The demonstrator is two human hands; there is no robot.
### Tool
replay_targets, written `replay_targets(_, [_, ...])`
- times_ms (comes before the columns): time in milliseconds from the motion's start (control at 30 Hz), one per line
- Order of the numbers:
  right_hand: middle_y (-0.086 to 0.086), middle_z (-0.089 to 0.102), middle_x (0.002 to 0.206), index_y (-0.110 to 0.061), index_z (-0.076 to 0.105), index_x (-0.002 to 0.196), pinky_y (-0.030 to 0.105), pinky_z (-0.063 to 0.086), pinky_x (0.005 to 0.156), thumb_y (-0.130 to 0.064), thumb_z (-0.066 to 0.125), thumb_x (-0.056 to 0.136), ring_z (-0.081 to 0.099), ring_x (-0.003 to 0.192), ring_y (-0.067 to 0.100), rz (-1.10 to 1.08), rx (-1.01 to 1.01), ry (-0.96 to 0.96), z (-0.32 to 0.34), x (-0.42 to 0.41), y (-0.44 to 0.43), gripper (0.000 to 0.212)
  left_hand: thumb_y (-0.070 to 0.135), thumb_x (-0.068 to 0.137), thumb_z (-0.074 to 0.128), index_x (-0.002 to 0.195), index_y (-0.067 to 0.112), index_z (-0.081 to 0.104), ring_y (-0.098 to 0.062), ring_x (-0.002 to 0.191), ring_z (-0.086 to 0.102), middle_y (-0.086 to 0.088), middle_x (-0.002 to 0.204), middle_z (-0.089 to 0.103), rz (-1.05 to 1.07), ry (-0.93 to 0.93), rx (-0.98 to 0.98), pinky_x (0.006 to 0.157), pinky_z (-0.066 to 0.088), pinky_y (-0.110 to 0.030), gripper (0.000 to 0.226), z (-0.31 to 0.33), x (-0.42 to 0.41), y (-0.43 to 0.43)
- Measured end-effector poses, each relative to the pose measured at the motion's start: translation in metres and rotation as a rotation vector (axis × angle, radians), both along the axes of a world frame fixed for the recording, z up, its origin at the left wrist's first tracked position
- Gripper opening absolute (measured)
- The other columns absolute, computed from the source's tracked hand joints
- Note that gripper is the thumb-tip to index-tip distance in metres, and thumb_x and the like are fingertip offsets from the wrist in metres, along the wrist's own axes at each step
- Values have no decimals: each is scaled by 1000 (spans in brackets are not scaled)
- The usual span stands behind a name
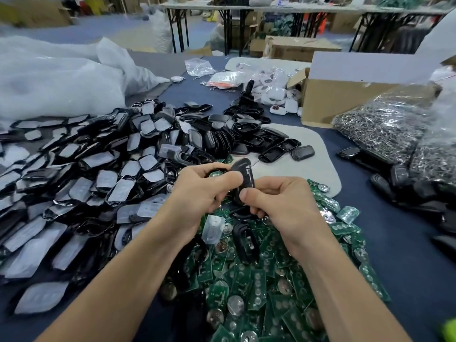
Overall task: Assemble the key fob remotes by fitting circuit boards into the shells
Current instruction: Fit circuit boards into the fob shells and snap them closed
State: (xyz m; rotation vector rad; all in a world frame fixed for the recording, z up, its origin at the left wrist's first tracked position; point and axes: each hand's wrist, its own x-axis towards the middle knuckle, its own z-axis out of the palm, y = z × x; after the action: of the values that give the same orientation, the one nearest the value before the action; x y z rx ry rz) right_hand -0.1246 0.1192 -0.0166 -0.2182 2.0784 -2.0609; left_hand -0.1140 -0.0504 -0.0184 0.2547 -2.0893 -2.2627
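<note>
I hold one black shell (pixel 243 177) up over the middle of the desk (pixel 407 255), tilted on end between both hands. My left hand (pixel 202 191) has its fingers curled tight over the shell's far side and its thumb pressed to the face. A sliver of green shows under those fingers, too hidden for me to tell what it is. My right hand (pixel 278 206) pinches the shell's lower end between thumb and bent fingers. Below my wrists, along the near edge, lies the heap of green circuit boards (pixel 271 280), with a loose black frame (pixel 244 240) and a clear button pad (pixel 213 229) on top. Toward the left edge spreads a heap of shells with grey pads (pixel 86 174). Past my hands sit empty black shells (pixel 246 134), some on a grey mat (pixel 308 154). Bags of metal rings (pixel 385 124) and a cardboard box (pixel 345 95) stand by the right edge.
</note>
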Motion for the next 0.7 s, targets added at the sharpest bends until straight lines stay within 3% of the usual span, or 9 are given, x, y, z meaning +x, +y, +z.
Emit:
replay_targets(67, [-1, 75, 66, -17, 83, 75, 15, 46, 51, -3, 84, 79, 60, 51, 5, -5, 32, 39, 1, 2, 0, 15, 6, 86, 80, 85, 10, 73, -10, 40, 33, 1, 48, 46, -3, -5, -36, 40, 27, -18, 8, -1, 0, -2])
replay_targets(133, [3, 78, 71, -15, 83, 77, 15, 49, 53, 1, 84, 77, 66, 54, 6, -38, -15, 39, 3, 3, -1, 16, 7, 86, 79, 68, 15, 71, -10, 41, 32, 0, 47, 45, -51, 4, -19, 41, 27, -19, 22, 0, 1, -6])
replay_targets(200, [4, 78, 72, -17, 84, 78, 17, 51, 56, 2, 85, 76, 67, 57, 9, -76, -133, -14, 3, 3, -1, 19, 14, 82, 80, 65, 15, 69, -9, 43, 33, 1, 48, 44, -124, 14, 40, 43, 28, -19, 21, 4, 3, -9])
replay_targets(333, [2, 72, 77, -18, 83, 73, 22, 48, 60, -20, 85, 62, 57, 66, 11, 10, -384, -200, 5, 2, -1, 12, 24, 82, 72, 53, 25, 60, -7, 43, 34, 5, 49, 44, -233, 10, 117, 46, 29, -18, 31, 6, 4, -12])
replay_targets(500, [8, 72, 84, -13, 80, 76, 28, 47, 67, -17, 80, 63, 57, 78, 20, -31, -376, -235, 4, 4, -4, 14, 25, 78, 79, 67, 20, 73, -9, 45, 34, 1, 52, 46, -167, 21, 53, 43, 29, -17, 14, 3, 2, -11])
replay_targets(633, [8, 71, 80, -13, 80, 77, 26, 48, 66, -12, 79, 61, 60, 71, 17, -64, -405, -254, 3, 2, -3, 16, 20, 80, 80, 61, 21, 73, -8, 43, 35, 2, 50, 47, -126, 15, 19, 40, 29, -17, 20, 1, 1, -9])
replay_targets(700, [10, 72, 83, -9, 80, 88, 23, 51, 61, -12, 80, 63, 61, 69, 16, -38, -402, -280, 3, 2, -3, 25, 15, 87, 78, 63, 21, 73, -7, 42, 35, 3, 51, 46, -104, -2, 59, 40, 28, -17, 25, 1, 1, -9])
